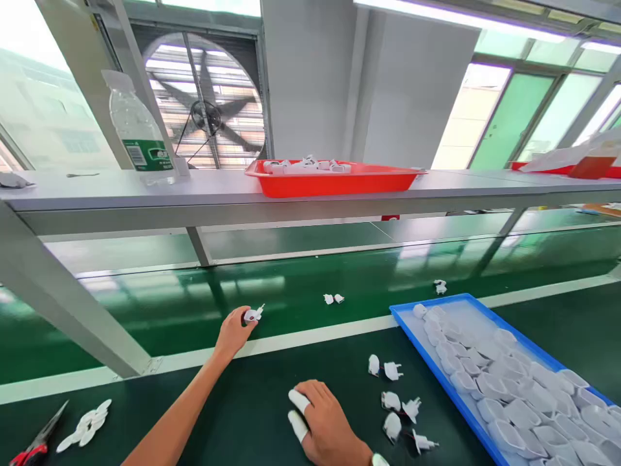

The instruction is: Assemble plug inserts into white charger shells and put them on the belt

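My left hand (pixel 237 335) is stretched out over the green belt, its fingers closed on a small white plug piece (pixel 253 314) with prongs pointing right. My right hand (pixel 323 417) is low over the dark green tabletop, with white covers on two fingertips. Its fingers are apart and nothing shows between them. To its right lie several white plug pieces (pixel 392 371), some joined in pairs by short wires. A blue tray (pixel 436 375) beyond them holds many white plastic shells (pixel 526 398).
More plug pieces sit on the green belt (pixel 295 291). Red-handled pliers (pixel 41 437) and white plastic parts (pixel 86 426) lie at left. Above runs a shelf (pixel 213 194) with a red tray (pixel 334 184) and a bottle (pixel 140 129). A slanted post (pixel 77 304) stands at left.
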Motion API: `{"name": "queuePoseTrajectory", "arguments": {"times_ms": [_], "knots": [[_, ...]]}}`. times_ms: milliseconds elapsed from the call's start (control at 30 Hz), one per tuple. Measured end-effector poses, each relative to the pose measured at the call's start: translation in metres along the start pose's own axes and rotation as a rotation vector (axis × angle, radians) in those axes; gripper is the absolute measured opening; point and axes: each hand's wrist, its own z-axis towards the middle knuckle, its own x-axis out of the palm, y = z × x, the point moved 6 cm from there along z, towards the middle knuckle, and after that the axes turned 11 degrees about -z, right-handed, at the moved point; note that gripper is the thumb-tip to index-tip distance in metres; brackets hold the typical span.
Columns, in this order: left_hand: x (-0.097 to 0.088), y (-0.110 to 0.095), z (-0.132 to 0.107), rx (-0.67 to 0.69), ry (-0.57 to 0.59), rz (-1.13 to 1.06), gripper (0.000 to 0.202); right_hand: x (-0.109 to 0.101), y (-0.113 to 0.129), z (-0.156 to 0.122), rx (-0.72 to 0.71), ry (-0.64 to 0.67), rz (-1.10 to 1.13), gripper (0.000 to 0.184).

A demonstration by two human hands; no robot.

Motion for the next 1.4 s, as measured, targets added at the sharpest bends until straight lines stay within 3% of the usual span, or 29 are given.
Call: {"name": "queuePoseTrajectory", "arguments": {"times_ms": [100, 233, 333, 433, 533, 633, 733, 800, 900, 1000, 1167, 1300, 1400], "knots": [[-0.004, 0.013, 0.018, -0.044, -0.031, 0.051, 0.025, 0.022, -0.005, -0.009, -0.026, 0.084, -0.009, 0.024], [-0.007, 0.014, 0.005, -0.022, -0.107, 0.111, 0.047, 0.038, -0.008, -0.014, -0.105, 0.184, -0.088, 0.011], [0.004, -0.011, -0.009, 0.21, -0.164, 0.097, 0.054, 0.037, -0.002, -0.01, -0.168, 0.232, -0.169, 0.015], [0.048, -0.048, -0.014, 0.451, -0.033, -0.007, 0.05, 0.024, 0.009, 0.0, -0.228, 0.231, -0.236, 0.022], [0.106, -0.082, -0.005, 0.455, 0.19, -0.065, 0.052, -0.006, 0.008, 0.009, -0.207, 0.193, -0.299, 0.025], [0.144, -0.108, 0.012, 0.419, 0.261, -0.085, 0.056, -0.058, -0.023, 0.006, -0.015, 0.181, -0.417, 0.02], [0.158, -0.119, 0.03, 0.357, 0.268, -0.109, 0.051, -0.118, -0.083, -0.019, 0.296, 0.252, -0.623, 0.012], [0.16, -0.121, 0.037, 0.315, 0.273, -0.132, 0.041, -0.154, -0.123, -0.043, 0.448, 0.265, -0.716, 0.018], [0.158, -0.127, 0.033, 0.263, 0.262, -0.183, 0.03, -0.187, -0.172, -0.074, 0.63, 0.281, -0.818, 0.022], [0.158, -0.139, 0.011, 0.237, 0.258, -0.257, 0.031, -0.193, -0.196, -0.087, 0.686, 0.32, -0.857, 0.023], [0.153, -0.148, -0.06, 0.25, 0.36, -0.378, 0.028, -0.19, -0.196, -0.082, 0.636, 0.313, -0.827, 0.03], [0.132, -0.137, -0.124, 0.261, 0.45, -0.427, 0.037, -0.175, -0.17, -0.06, 0.495, 0.261, -0.713, 0.038], [0.111, -0.131, -0.15, 0.266, 0.478, -0.435, 0.064, -0.138, -0.125, -0.03, 0.283, 0.266, -0.536, 0.052]]}}
